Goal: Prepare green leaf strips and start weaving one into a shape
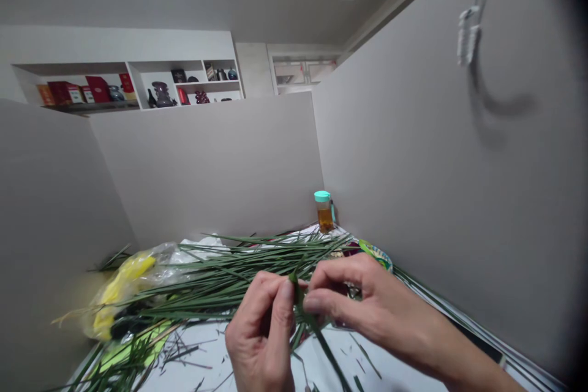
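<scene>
Both hands meet above the front of the white table. My left hand [266,334] is closed, its thumb and forefinger pinching a folded green leaf strip [324,343]. The strip's pointed top sticks up between the hands, and its long end hangs down to the lower right. My right hand [362,294] comes in from the right with thumb and forefinger bent together at the strip's edge; whether they grip the same strip or another piece is hard to make out. Behind them lies a wide pile of long green leaves [215,275].
At left sit a clear plastic bag with yellow material [126,288] and a heap of short leaf pieces [124,358]. Leaf scraps dot the white tabletop [206,343]. A teal-lidded bottle [324,213] stands in the back corner. Grey partitions [211,165] enclose the table.
</scene>
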Demonstrator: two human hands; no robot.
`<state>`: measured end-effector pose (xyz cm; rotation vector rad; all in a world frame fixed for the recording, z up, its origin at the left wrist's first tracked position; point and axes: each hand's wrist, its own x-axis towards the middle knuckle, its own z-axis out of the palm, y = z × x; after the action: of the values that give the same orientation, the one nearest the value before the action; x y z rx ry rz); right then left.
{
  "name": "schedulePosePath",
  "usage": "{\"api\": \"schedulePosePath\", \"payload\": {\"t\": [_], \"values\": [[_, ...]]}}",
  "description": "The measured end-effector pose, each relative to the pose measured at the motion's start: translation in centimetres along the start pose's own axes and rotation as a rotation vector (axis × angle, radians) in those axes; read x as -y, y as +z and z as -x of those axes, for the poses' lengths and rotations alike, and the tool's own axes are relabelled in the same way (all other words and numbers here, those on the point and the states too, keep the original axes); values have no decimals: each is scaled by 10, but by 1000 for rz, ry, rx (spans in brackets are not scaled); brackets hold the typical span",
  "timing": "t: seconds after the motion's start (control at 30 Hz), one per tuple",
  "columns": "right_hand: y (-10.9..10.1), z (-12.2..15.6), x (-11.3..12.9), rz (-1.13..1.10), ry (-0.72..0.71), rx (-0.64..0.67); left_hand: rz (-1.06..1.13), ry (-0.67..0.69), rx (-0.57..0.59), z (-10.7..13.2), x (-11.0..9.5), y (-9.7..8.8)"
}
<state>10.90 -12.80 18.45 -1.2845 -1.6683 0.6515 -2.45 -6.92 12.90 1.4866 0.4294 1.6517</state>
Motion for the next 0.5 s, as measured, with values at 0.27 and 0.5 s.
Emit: {"api": "schedulePosePath", "payload": {"t": [0.27,0.5], "values": [[2,2,2,-25,-208,-281,50,-203,116,2,-4,4],[9,-1,-2,-195,-138,-278,24,-175,130,5,-4,6]]}}
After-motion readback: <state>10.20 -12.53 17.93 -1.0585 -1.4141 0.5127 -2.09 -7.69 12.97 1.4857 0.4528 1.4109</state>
